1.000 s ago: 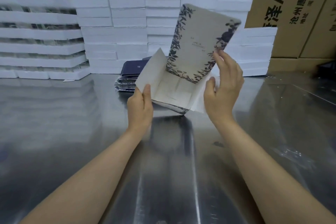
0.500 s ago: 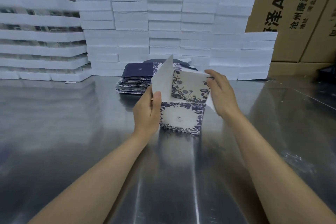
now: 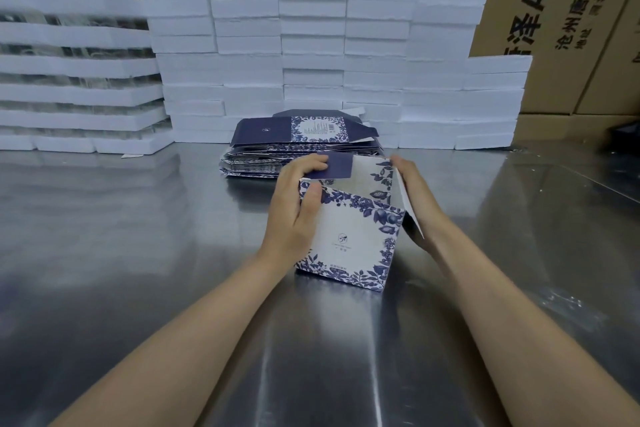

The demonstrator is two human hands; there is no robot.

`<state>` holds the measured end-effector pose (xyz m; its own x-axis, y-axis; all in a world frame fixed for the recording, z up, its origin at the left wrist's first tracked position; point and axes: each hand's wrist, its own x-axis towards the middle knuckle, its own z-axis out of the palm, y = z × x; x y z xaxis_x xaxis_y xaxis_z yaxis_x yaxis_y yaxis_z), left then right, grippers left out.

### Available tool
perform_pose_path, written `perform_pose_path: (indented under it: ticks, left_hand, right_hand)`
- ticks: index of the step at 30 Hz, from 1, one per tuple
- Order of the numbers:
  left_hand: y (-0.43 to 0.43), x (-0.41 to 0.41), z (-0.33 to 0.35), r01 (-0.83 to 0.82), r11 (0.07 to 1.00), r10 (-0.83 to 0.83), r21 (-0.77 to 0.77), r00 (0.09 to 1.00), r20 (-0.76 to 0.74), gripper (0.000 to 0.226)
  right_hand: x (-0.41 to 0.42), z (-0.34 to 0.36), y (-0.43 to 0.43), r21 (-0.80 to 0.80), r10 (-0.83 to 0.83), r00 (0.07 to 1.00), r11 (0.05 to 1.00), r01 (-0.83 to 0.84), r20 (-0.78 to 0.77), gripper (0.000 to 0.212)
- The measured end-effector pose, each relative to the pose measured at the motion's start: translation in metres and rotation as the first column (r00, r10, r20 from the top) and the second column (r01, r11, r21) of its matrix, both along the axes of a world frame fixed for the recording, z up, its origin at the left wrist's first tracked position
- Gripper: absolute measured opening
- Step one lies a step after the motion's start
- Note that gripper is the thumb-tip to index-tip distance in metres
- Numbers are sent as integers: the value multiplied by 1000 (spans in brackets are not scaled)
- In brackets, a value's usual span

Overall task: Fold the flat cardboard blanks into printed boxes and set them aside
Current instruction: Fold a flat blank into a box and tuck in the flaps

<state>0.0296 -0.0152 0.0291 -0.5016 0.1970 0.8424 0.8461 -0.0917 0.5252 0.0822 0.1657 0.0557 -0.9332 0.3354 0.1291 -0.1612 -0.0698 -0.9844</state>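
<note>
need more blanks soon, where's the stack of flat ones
In the head view, the stack of flat blanks lies centre on the steel table, behind the held box, before the foam blocks.

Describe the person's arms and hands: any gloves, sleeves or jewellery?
Both forearms are bare, with no sleeves in view. The left hand and right hand wear no gloves, and no rings, watch or bracelet show. Fingernails look short and unpainted.

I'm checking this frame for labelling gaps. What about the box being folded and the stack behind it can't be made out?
- Printed box: its inside and base, hidden by its own walls, head view.
- Right hand: palm and thumb, behind the white side flap.
- Stack of flat blanks: small label text too tiny to read; the count unclear.
</note>
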Motion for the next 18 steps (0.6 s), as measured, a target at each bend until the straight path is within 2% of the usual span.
perform_pose_path:
  ticks: [4,8,11,13,15,18]
  left_hand:
    - [5,3,2,-26,1000,26,1,1000,-1,37]
    - [5,0,6,-18,999,18,-47,1000,-2,43]
    - [3,-3,8,-81,994,79,-77,996,-27,42]
    - [2,-4,8,-103,989,99,-106,994,-40,42]
    - [2,-3,7,-102,985,99,-137,995,-31,40]
    - [0,-5,4,-60,992,61,-110,998,1,41]
  right_hand:
    - [-2,4,-4,-40,29,1000,999,-29,9,51]
    - [-2,-10,-4,-222,-122,992,967,122,15,55]
    - [-1,-16,0,-495,-244,969,846,198,-29,50]
    - [-1,-13,5,-620,-286,951,769,156,-115,38]
    - [0,-5,3,-561,-216,954,826,63,-210,35]
    - [3,8,-15,-278,4,977,958,-65,-212,30]
